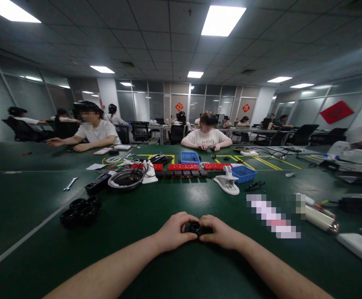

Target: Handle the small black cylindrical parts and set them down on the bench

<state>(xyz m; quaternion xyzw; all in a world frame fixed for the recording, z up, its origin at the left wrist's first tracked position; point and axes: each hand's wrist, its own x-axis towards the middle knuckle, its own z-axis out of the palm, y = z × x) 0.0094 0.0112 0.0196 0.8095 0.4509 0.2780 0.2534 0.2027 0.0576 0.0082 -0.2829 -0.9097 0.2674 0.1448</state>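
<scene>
Both my hands meet low at the centre of the head view, just above or on the green tabletop (pixel 156 207). Between them is a small black ring-shaped part (pixel 195 227) with a round opening on top; its exact kind does not show. My left hand (pixel 178 231) grips its left side with thumb and fingers. From the right, my right hand (pixel 216 232) closes on the same part, and its fingers hide some of it. Off to the left lies a cluster of several black round parts (pixel 80 211).
Across the middle run red socket strips (pixel 184 167), blue bins (pixel 243 173), a white clip stand (pixel 227 182) and a metal bowl (pixel 125 179). A wrench (pixel 71 184) lies left. At right are a cream cylindrical device (pixel 319 216) and cables. Two people sit opposite.
</scene>
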